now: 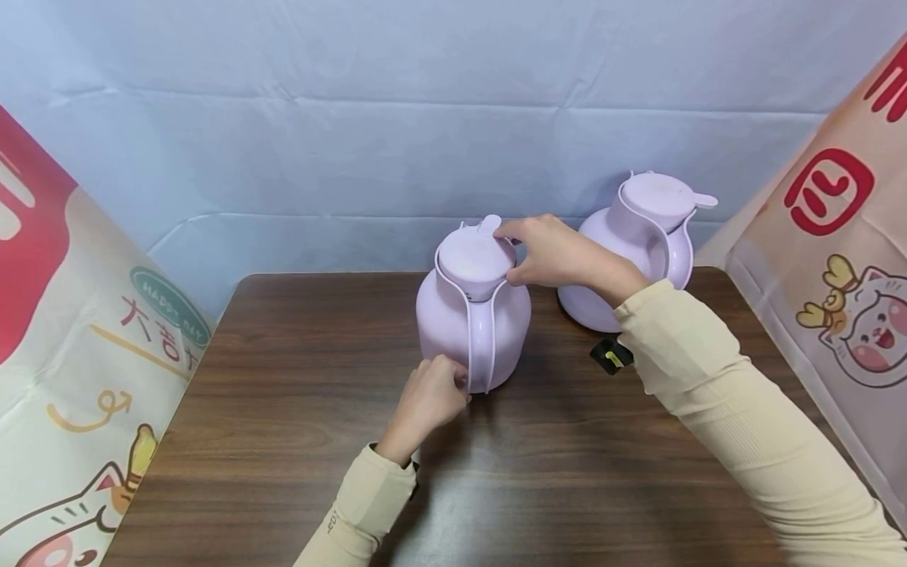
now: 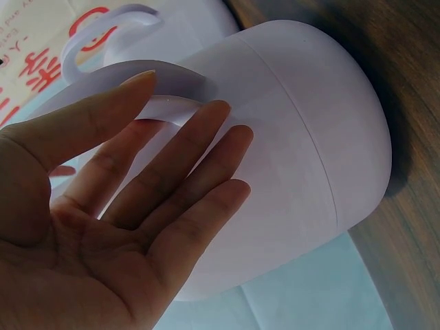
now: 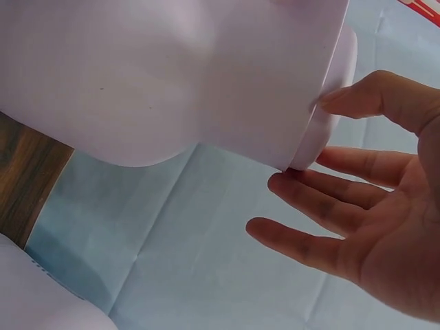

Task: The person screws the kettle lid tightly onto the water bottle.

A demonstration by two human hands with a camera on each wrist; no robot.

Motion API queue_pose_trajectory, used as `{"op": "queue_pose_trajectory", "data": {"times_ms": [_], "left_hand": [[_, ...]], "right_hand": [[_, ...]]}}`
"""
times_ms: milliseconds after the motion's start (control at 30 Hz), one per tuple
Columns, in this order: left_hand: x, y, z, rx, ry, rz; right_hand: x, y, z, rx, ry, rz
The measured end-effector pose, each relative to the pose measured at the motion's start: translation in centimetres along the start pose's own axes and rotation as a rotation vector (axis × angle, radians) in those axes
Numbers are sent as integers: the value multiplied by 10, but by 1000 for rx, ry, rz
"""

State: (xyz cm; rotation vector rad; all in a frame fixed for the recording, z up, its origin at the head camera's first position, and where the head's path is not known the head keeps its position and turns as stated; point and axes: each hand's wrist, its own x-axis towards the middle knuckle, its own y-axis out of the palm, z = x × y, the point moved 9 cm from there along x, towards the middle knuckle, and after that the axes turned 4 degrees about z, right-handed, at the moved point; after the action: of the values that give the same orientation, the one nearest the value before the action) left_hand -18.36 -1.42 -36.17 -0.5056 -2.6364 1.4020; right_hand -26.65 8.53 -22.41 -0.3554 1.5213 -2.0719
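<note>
A lilac thermos jug [image 1: 442, 315] stands upright near the back middle of the wooden table, its handle [image 1: 481, 339] towards me. Low on that handle, my left hand [image 1: 434, 390] pinches it between thumb and index finger; in the left wrist view the other fingers [image 2: 206, 155] stay extended beside the jug's body. My right hand [image 1: 549, 250] grips the edge of the jug's round lid [image 1: 476, 256] near its tab. In the right wrist view the thumb [image 3: 364, 96] presses the lid's rim on one side, fingers on the other.
A second lilac thermos jug [image 1: 591, 303] stands at the back right, partly behind my right forearm. A small black item with a yellow mark [image 1: 611, 356] shows beside my right sleeve. Printed sheets hang left and right, with a pale blue cloth [image 1: 354, 157] behind the table.
</note>
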Motion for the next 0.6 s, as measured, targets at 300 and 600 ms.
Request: {"op": "queue_pose_trajectory", "data": {"times_ms": [300, 600], "left_hand": [[-1, -1, -1, 8, 0, -4], [-1, -1, -1, 3, 5, -4]], "right_hand": [[-1, 0, 7, -27, -31, -25], [-3, -3, 11, -66, -72, -77]]}}
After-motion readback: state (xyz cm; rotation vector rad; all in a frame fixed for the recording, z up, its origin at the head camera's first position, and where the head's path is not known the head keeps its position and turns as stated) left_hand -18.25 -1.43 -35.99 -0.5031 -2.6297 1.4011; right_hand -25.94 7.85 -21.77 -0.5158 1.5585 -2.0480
